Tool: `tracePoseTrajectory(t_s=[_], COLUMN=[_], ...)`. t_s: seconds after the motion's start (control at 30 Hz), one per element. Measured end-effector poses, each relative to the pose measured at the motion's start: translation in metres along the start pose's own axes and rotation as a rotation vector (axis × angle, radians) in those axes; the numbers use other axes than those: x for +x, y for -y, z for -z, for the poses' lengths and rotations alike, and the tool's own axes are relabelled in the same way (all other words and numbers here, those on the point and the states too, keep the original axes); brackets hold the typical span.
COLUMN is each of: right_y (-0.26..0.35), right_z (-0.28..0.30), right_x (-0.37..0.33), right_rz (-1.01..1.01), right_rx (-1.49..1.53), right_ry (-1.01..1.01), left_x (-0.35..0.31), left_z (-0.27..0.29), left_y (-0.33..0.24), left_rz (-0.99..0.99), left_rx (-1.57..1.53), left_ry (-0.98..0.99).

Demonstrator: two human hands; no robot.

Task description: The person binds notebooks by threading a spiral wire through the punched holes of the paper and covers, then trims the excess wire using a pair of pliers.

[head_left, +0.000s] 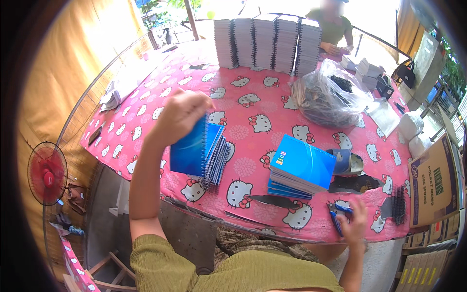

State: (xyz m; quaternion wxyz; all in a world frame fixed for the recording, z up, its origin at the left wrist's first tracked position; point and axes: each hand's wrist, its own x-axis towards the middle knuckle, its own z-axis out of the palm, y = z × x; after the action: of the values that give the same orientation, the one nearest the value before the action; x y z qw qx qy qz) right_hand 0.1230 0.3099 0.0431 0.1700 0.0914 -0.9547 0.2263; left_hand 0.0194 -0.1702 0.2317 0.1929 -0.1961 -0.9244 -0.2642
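My left hand (181, 117) is closed on the upper edge of a blue spiral notebook (187, 153). That notebook stands tilted against a pile of coil-bound notebooks (220, 158) on the table's left side. My right hand (356, 225) is at the near edge with its fingers curled at the blue handles of a pair of pliers (336, 223). Between my hands lies a stack of blue-covered notebooks (306, 160); no coils show on its visible edges. A dark, flat, pointed strip (272, 200) rests in front of that stack.
Tall stacks of coil-bound notebooks (265, 44) line the far edge, with a person (335, 29) behind. A clear plastic bag of black coils (331, 95) sits at right. Loose black coils (400, 204) lie near a cardboard box (433, 180). A red fan (47, 173) stands left.
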Motion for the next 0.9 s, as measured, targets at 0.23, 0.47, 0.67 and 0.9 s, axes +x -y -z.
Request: tracePoseTrajectory(t_s=[0.23,0.47,0.67,0.9], right_y=[-0.177,-0.242,-0.237,-0.151], right_z=[0.062,0.059,0.073,0.077], right_x=[0.041,0.033,0.052,0.085], right_rz=[-0.473,-0.604,-0.575,-0.228], right_rx=[-0.422,-0.471,-0.462,-0.295], right_ry=[-0.288,-0.105,-0.233,-0.18], left_x=[-0.014,-0.021,-0.004,0.062], left_z=[-0.052,-0.047,-0.091,-0.185], left_y=[0.078,0.048,-0.101,-0.095], left_rz=[-0.015,0.028,-0.119,-0.06], left_rx=[0.235,0.315,-0.283,-0.096], left_ry=[0.339,0.133,-0.127,0.466])
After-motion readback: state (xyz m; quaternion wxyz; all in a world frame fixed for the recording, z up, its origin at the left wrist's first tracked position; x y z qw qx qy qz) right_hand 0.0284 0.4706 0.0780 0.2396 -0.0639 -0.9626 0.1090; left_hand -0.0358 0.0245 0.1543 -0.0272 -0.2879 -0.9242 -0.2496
